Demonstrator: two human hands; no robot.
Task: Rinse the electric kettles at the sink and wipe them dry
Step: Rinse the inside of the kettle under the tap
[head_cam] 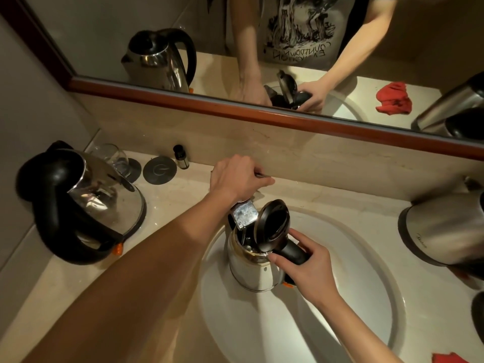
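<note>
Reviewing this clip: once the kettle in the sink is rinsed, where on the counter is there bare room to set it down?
Bare counter lies in front of the left kettle, between it and the sink rim, and along the backsplash between the small bottle and the right kettle. The back-left corner is crowded: glass, round coasters, bottle.

A small stainless-steel electric kettle with a black handle (252, 263) stands upright in the white oval sink basin (353, 271), its round black lid (275, 226) hinged open; the right hand's fingers (281, 258) curl round its handle. A larger steel kettle with a black looped handle (86, 203) sits on the beige stone worktop (162, 210), well left of those fingers. A third brushed-steel kettle (445, 229) (partly cut off) lies well right of them.
</note>
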